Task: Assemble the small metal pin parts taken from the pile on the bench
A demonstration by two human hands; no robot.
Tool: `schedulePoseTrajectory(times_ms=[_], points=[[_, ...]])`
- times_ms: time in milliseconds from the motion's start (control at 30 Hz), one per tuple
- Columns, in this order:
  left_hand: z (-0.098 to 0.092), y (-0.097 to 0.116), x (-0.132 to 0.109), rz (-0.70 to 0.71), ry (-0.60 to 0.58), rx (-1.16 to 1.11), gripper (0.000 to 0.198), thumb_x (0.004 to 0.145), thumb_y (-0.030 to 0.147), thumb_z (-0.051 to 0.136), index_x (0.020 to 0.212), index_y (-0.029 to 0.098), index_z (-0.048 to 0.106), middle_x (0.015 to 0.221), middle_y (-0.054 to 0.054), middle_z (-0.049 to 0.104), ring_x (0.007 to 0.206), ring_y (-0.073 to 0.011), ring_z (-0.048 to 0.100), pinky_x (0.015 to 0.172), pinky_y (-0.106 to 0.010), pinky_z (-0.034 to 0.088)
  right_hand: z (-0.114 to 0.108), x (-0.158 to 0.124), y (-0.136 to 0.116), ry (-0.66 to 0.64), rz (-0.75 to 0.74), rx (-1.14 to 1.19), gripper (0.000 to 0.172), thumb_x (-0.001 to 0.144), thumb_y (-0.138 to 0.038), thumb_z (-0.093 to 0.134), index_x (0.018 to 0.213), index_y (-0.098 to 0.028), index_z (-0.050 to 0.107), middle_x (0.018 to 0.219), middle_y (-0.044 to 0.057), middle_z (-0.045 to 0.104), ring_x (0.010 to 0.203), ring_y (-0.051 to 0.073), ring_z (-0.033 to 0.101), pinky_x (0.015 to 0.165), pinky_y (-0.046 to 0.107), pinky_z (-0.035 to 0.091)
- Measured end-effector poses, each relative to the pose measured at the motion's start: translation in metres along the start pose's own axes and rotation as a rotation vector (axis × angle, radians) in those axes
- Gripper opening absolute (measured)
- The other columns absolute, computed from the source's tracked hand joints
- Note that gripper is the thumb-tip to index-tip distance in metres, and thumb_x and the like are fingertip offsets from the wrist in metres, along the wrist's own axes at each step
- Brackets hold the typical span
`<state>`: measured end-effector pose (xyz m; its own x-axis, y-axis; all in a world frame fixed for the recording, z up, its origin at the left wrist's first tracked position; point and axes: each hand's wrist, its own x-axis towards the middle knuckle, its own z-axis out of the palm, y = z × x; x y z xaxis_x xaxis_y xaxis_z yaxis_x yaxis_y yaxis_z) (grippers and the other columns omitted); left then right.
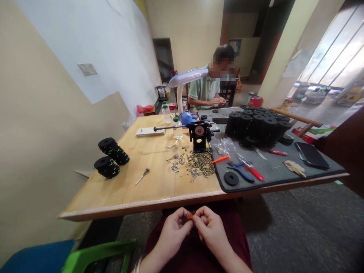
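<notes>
Both my hands are held together over my lap, just in front of the table's near edge. Between their fingertips is a small orange piece. My left hand pinches it from the left, and my right hand pinches it from the right. Beyond them on the wooden table lies a spread of small dark and yellowish parts. A black winding device with a round dial stands behind that pile. An orange cone-shaped tool lies at the mat's left edge.
On the grey mat are blue-handled pliers, a red-handled tool and stacked black spools. More black spools stand at left. A lamp rises behind; a person sits across. A green stool is lower left.
</notes>
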<state>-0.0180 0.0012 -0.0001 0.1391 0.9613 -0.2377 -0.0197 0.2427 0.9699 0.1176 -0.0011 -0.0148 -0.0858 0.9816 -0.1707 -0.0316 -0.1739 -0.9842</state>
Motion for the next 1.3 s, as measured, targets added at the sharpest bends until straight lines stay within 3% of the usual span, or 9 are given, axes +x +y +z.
schedulePoseTrajectory(times_ms=[300, 433, 767, 1067, 1300], points=[[0.005, 0.004, -0.004, -0.180, -0.045, -0.324, 0.027, 0.066, 0.028, 0.076, 0.081, 0.017, 0.055, 0.075, 0.002, 0.058, 0.064, -0.0111, 0.058, 0.056, -0.020, 0.049, 0.000, 0.001, -0.001, -0.016, 0.054, 0.114, 0.045, 0.069, -0.061, 0.063, 0.069, -0.019, 0.047, 0.039, -0.010, 0.045, 0.031, 0.004, 0.030, 0.035, 0.016, 0.020], [0.004, 0.004, -0.004, -0.183, -0.080, -0.318, 0.026, 0.068, 0.032, 0.076, 0.076, 0.016, 0.058, 0.069, 0.002, 0.059, 0.062, -0.0100, 0.057, 0.056, -0.019, 0.046, 0.000, 0.002, 0.002, -0.034, 0.083, 0.146, 0.047, 0.068, -0.063, 0.064, 0.069, -0.019, 0.047, 0.040, -0.009, 0.046, 0.031, 0.004, 0.029, 0.035, 0.016, 0.020], [0.002, 0.000, 0.000, -0.187, -0.029, -0.344, 0.025, 0.068, 0.031, 0.075, 0.073, 0.016, 0.056, 0.063, 0.002, 0.057, 0.058, -0.0102, 0.056, 0.054, -0.020, 0.045, -0.004, -0.003, 0.000, -0.030, 0.099, 0.147, 0.046, 0.069, -0.062, 0.064, 0.067, -0.020, 0.046, 0.037, -0.010, 0.042, 0.031, 0.004, 0.026, 0.035, 0.018, 0.014], [-0.001, -0.004, 0.002, -0.056, 0.027, -0.168, 0.021, 0.073, 0.027, 0.069, 0.069, 0.017, 0.051, 0.063, 0.003, 0.055, 0.060, -0.0115, 0.056, 0.052, -0.021, 0.045, -0.001, -0.008, -0.002, -0.066, 0.133, 0.115, 0.042, 0.072, -0.058, 0.062, 0.065, -0.020, 0.046, 0.032, -0.012, 0.037, 0.029, 0.003, 0.024, 0.036, 0.018, 0.014], [-0.001, -0.004, 0.001, -0.104, 0.018, -0.238, 0.020, 0.072, 0.027, 0.069, 0.069, 0.016, 0.052, 0.062, 0.003, 0.057, 0.058, -0.0107, 0.054, 0.052, -0.021, 0.042, -0.002, -0.006, 0.001, -0.079, 0.142, 0.077, 0.041, 0.072, -0.057, 0.060, 0.065, -0.019, 0.047, 0.032, -0.012, 0.038, 0.028, 0.003, 0.025, 0.035, 0.018, 0.013]])
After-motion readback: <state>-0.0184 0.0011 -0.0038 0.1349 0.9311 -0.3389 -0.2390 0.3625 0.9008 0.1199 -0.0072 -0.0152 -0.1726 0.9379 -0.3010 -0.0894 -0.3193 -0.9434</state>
